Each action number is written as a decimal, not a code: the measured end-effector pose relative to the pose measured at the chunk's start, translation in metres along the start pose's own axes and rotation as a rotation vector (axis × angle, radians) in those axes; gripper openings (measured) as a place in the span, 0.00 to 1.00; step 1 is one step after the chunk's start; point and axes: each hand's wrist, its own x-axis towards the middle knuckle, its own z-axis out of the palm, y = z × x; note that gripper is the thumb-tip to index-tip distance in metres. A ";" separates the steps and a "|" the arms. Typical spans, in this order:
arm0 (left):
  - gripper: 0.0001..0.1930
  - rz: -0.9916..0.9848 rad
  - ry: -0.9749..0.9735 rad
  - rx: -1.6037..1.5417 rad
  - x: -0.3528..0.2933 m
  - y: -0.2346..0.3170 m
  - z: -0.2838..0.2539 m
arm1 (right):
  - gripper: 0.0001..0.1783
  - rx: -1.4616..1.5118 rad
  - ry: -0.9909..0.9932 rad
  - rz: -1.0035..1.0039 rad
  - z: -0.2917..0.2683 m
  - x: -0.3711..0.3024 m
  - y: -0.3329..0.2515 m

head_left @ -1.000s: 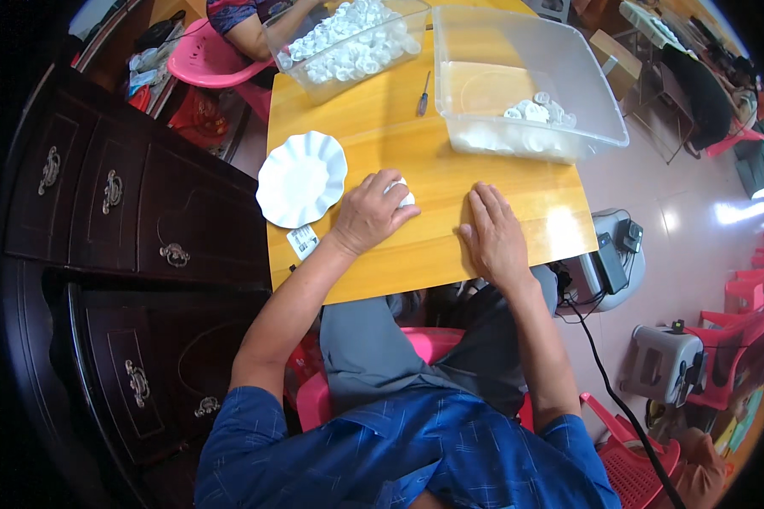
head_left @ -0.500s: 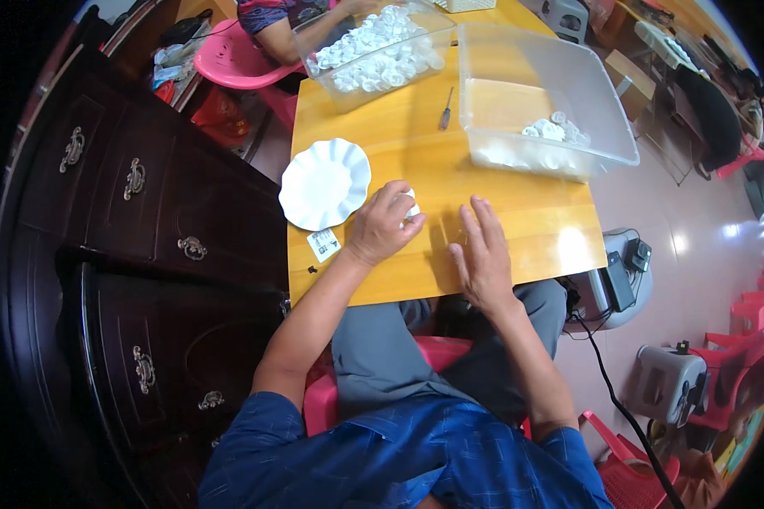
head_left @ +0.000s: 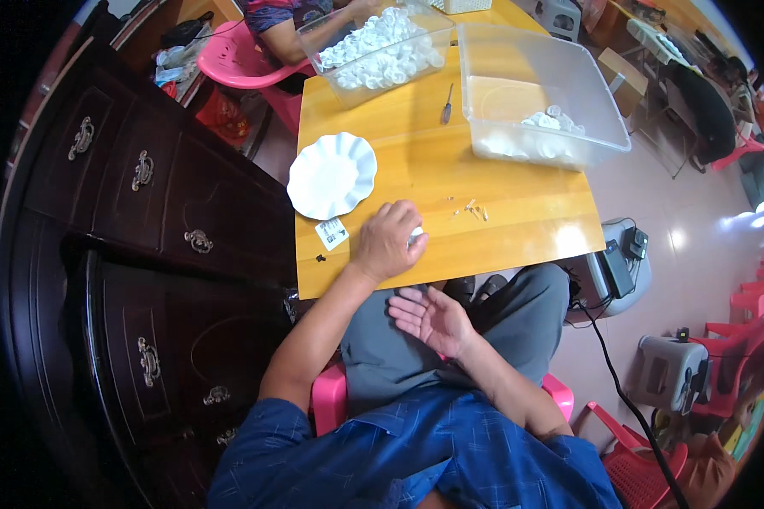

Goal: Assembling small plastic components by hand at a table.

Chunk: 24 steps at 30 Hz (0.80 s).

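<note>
My left hand (head_left: 385,243) is closed around a small white plastic piece (head_left: 415,236), close to the table's near edge; the fingers cover most of it. Below that edge, over my lap, my right hand (head_left: 433,321) lies palm up with its fingers stretched out and nothing in it. Several tiny pale scraps (head_left: 475,209) lie on the yellow wooden table (head_left: 518,242), right of my left hand. A white wavy-rimmed plate (head_left: 332,176) sits to the left, with a small white printed card (head_left: 332,232) and a tiny black bit (head_left: 320,258) nearer me.
A clear bin (head_left: 603,157) at the far right holds some white plastic pieces (head_left: 553,123). Another clear bin (head_left: 348,89), fuller, stands far left, where a person's arm (head_left: 290,38) reaches in. A screwdriver (head_left: 446,109) lies between them. Dark drawers (head_left: 187,199) stand left of the table.
My right hand has moved from above the table down to its near edge and turned palm up. The pale scraps now show on the table. My left hand has shifted slightly nearer me.
</note>
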 end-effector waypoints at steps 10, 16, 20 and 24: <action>0.11 0.189 -0.009 -0.051 -0.074 0.058 -0.005 | 0.23 0.159 -0.196 -0.029 -0.020 0.025 0.010; 0.08 0.182 -0.046 -0.064 -0.104 0.080 0.005 | 0.19 0.263 -0.167 -0.040 -0.036 0.001 0.030; 0.09 0.253 0.050 -0.105 -0.090 0.088 -0.009 | 0.18 0.153 -0.103 -0.119 -0.009 -0.020 0.024; 0.11 0.302 0.193 -0.148 -0.070 0.089 -0.041 | 0.18 0.240 -0.234 -0.133 0.050 -0.033 0.014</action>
